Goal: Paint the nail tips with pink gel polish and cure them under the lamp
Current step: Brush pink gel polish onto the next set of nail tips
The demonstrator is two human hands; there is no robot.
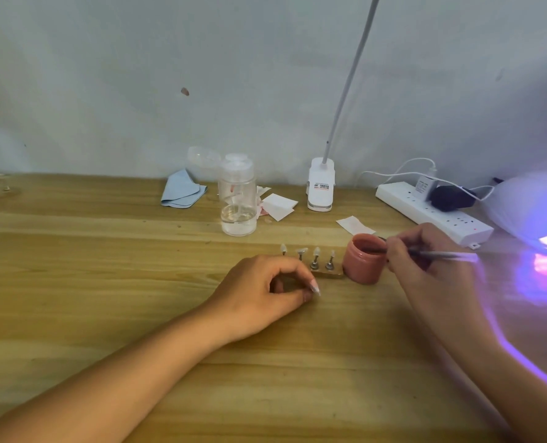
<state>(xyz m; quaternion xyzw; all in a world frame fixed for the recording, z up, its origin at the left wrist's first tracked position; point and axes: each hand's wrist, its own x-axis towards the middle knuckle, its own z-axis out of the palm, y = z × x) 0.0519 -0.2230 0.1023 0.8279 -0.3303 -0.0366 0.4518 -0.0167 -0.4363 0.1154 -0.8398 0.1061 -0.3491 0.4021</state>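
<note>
We dip the brush in the pink gel beside the row of nail tips

Our right hand (425,255) has its fingers pinched round the brush (443,254), whose tip reaches into the mouth of the open pink gel jar (363,259); the jar stands on the wooden table (106,251), touching the right end of the holder (328,274); four pale nail tips (316,251) stand upright on the holder's pegs; our left hand (262,294) rests on the table just in front of the holder with its fingers curled, a pale pointed nail at the fingertips; we cannot tell whether it grips anything; the curing lamp (530,209) glows violet at the far right, beside a white power strip (431,214); a clear pump bottle (237,193), a blue cloth (182,193) and paper wipes (278,204) lie near the wall.
</note>
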